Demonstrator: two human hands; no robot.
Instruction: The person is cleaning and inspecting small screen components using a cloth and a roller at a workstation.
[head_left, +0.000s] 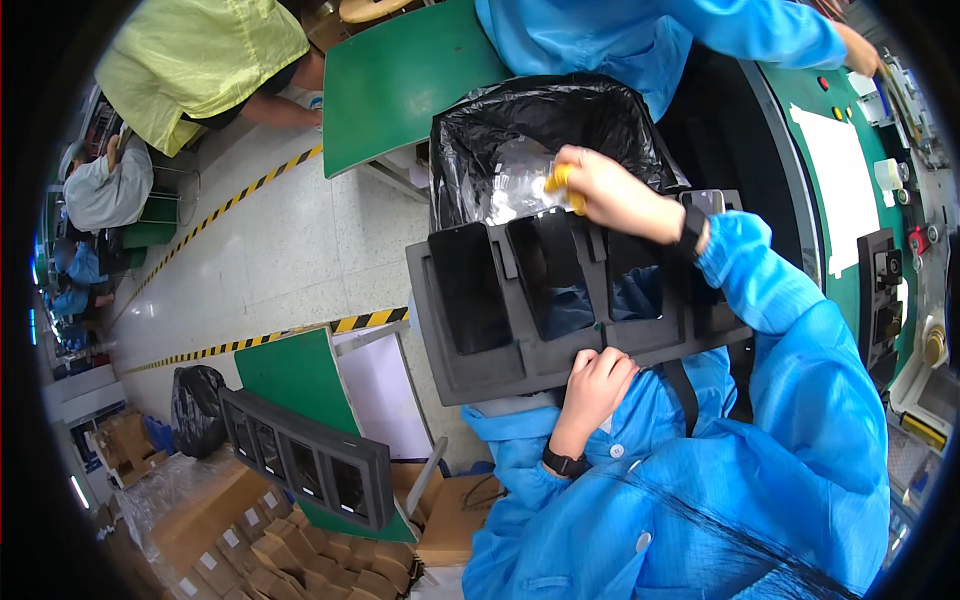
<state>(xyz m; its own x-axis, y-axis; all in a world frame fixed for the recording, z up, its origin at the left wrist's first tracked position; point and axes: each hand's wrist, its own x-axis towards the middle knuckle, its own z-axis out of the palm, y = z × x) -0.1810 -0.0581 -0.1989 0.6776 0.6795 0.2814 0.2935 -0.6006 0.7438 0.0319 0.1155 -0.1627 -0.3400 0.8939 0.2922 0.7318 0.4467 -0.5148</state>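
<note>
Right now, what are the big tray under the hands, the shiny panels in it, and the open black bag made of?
The tray: probably dense foam; it looks thick and dull dark grey. The panels: glass or glossy plastic, because they're smooth and reflect blue. The bag: likely thin, shiny plastic film, judging by its crinkles and glints.

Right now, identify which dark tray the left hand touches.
The middle tray, the largest in view: the left hand touches its near edge; the left tray and right tray are untouched.
</note>
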